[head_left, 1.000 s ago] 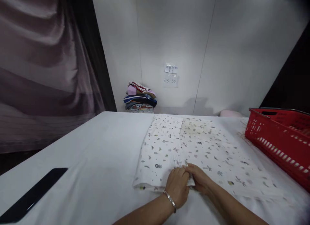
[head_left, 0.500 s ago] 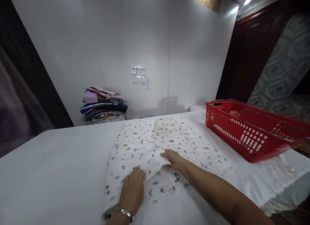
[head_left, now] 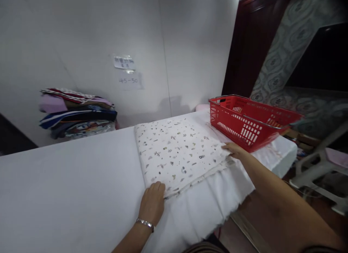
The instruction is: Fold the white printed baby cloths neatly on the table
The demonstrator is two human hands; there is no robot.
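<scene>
The pinched edge of the patterned cloth [head_left: 181, 153] has moved outward since the earlier frame. The right hand [head_left: 234, 151], arm outstretched, holds it at three o'clock. The left hand [head_left: 153, 203], half curled, touches the seven o'clock corner; whether it grips cannot be told. The cloth lies on the white table [head_left: 78, 195], near edge slanting from seven toward three, long axis unclear.

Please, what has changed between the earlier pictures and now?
The right hand has moved right, and the top layer of the patterned cloth now spreads rightward over the part that lay uncovered. The left hand has left the middle of the near edge and is at the near left corner. The view turned right. The red basket and the pile of clothes stayed in place.
</scene>
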